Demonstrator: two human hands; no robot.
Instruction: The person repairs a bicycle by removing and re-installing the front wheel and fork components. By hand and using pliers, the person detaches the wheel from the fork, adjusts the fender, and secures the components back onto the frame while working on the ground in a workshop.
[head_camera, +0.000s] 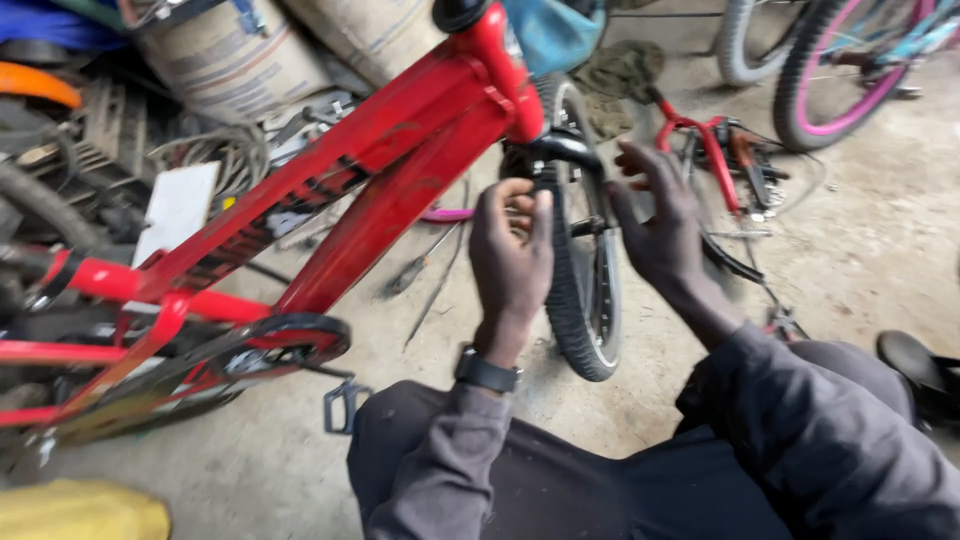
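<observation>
Down low, closest in, the person's grey sleeves and dark trousers, with a black wristwatch (487, 372) on the left wrist. Just above it, the left hand (512, 250) is up against the near side of the front tyre (580, 300), fingers curled in towards the tread. Whether they actually pinch anything there, I cannot tell; it is blurred. The right hand (658, 225) is on the far side of the same wheel, fingers spread and loose, gripping nothing, tips near the black brake arm (568, 148) over the top of the tyre. So the wheel stands between both hands, upright on the concrete floor (860, 260).

To the left the red bike frame (400, 150) slants down to the chain guard (290, 340), a black pedal (345, 405) beneath it. Beyond the wheel, a small red frame (700, 140) lies on the floor. Furthest back, grey sacks (240, 60) and a pink-rimmed wheel (850, 70).
</observation>
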